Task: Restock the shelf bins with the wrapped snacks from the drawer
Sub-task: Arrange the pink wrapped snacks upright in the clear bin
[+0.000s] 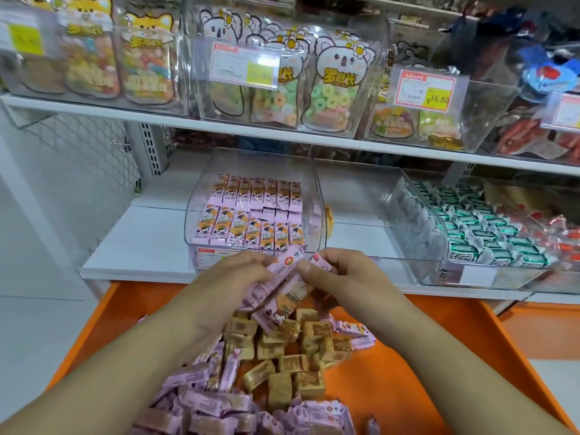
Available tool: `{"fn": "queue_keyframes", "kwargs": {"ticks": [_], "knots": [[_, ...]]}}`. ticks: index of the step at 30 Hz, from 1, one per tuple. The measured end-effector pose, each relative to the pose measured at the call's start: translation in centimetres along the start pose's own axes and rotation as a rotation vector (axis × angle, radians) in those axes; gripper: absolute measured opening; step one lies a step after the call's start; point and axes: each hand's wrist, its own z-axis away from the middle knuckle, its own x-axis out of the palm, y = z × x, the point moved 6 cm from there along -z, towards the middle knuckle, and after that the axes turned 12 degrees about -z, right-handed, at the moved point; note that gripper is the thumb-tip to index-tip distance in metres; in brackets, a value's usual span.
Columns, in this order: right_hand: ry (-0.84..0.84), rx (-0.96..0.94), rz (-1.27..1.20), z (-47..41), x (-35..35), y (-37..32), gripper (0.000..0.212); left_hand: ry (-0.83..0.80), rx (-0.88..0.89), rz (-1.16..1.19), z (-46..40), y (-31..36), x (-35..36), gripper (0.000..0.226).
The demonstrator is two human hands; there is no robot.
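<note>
Both hands up over the open orange drawer, just in front of the lower shelf. Left hand and right hand are together holding a small bundle of pink wrapped snacks; fingers of both curled round the ends, so each grip is clenched on the bundle. The bundle is tilted, upper end near the front lip of the clear bin, lower end hanging over the drawer pile.

Clear bin sits on the lower shelf, directly behind the hands. It holds the same pink snacks stood in two neat rows, back row and front row, with a price label on its front face partly hidden by the left hand.

Drawer contents: loose pink snacks heaped at the near and left side, brown-wrapped cubes piled in the middle. Orange floor of the drawer shows on the right.

Next bin to the right is clear and looks mostly bare. Beyond it, a bin of green-and-white wrapped sweets, then red-wrapped ones at the far right edge.

Upper shelf: clear bins of bagged gummy candy with cartoon animal headers, price tags clipped to the fronts.
</note>
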Motion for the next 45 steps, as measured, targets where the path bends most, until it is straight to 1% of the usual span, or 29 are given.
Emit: {"fn": "queue_keyframes", "kwargs": {"ticks": [2,7,9,11,13,15,18,20,21,22,23,24,26,28,30,33,35,38,39,40,42,43,44,45], "knots": [[0.01,0.008,-0.022,0.1,0.0,0.1,0.039,0.008,0.018,-0.028,0.1,0.0,0.0,0.025],[0.012,0.01,-0.034,0.8,0.0,0.0,0.049,0.01,0.063,-0.042,0.9,-0.1,-0.2,0.05],[0.006,0.002,-0.037,1.2,0.1,-0.3,0.05,-0.01,0.063,-0.064,1.3,-0.1,0.0,0.049],[0.0,-0.005,-0.037,1.4,0.3,-0.4,0.053,-0.066,0.068,-0.083,1.6,-0.1,0.5,0.051],[0.011,-0.006,-0.035,1.5,0.5,-0.3,0.047,-0.111,0.074,-0.119,2.0,-0.2,1.1,0.045],[0.035,-0.01,0.0,1.5,0.6,-0.1,0.048,-0.139,0.067,-0.142,2.2,-0.4,1.7,0.04],[0.061,0.01,0.043,1.4,0.7,0.2,0.049,-0.146,0.064,-0.149,2.3,-0.5,2.1,0.036],[0.078,0.013,0.059,1.4,0.6,0.1,0.05,-0.128,0.066,-0.124,2.2,-0.5,2.0,0.038],[0.095,-0.009,0.07,1.4,0.5,-0.2,0.048,-0.113,0.066,-0.1,2.1,-0.5,1.8,0.038],[0.108,-0.058,0.118,1.5,0.3,-0.7,0.045,-0.096,0.07,-0.079,2.0,-0.5,1.6,0.038],[0.109,-0.132,0.194,1.7,0.3,-1.5,0.046,-0.082,0.073,-0.057,2.0,-0.3,1.4,0.038],[0.081,-0.209,0.291,2.0,0.4,-2.3,0.053,-0.068,0.072,-0.034,2.0,-0.2,1.2,0.037],[-0.033,-0.327,0.455,2.5,1.3,-3.2,0.075,-0.041,0.076,-0.01,1.9,0.1,0.8,0.033],[-0.136,-0.349,0.561,2.9,2.5,-3.1,0.092,-0.014,0.08,0.01,1.9,0.1,0.6,0.029],[-0.166,-0.333,0.625,2.9,3.4,-2.9,0.103,0.002,0.091,0.04,1.7,0.1,0.5,0.029],[-0.131,-0.34,0.629,2.4,3.7,-2.9,0.106,0.007,0.096,0.056,1.3,0.1,0.5,0.03],[-0.129,-0.335,0.623,2.1,3.9,-3.2,0.106,0.017,0.09,0.044,1.0,0.0,0.1,0.038],[-0.108,-0.319,0.601,1.5,4.3,-3.3,0.107,-0.004,0.109,0.026,0.6,0.2,-0.4,0.073],[-0.102,-0.321,0.594,1.3,4.5,-3.3,0.11,-0.007,0.113,0.015,0.5,0.3,-0.5,0.08],[-0.1,-0.323,0.591,1.1,4.6,-3.3,0.113,-0.005,0.114,0.002,0.4,0.4,-0.7,0.077],[-0.105,-0.323,0.601,0.5,5.0,-3.2,0.114,0.001,0.107,0.007,0.1,0.4,-1.3,0.051],[-0.106,-0.324,0.606,0.2,5.2,-3.2,0.114,0.022,0.094,0.014,-0.1,0.3,-1.7,0.046],[-0.105,-0.328,0.604,-0.1,5.3,-3.3,0.114,0.04,0.093,0.015,-0.2,0.3,-1.9,0.055],[-0.101,-0.334,0.599,-0.4,5.4,-3.3,0.114,0.055,0.085,0.006,-0.5,0.0,-2.1,0.07]]}}
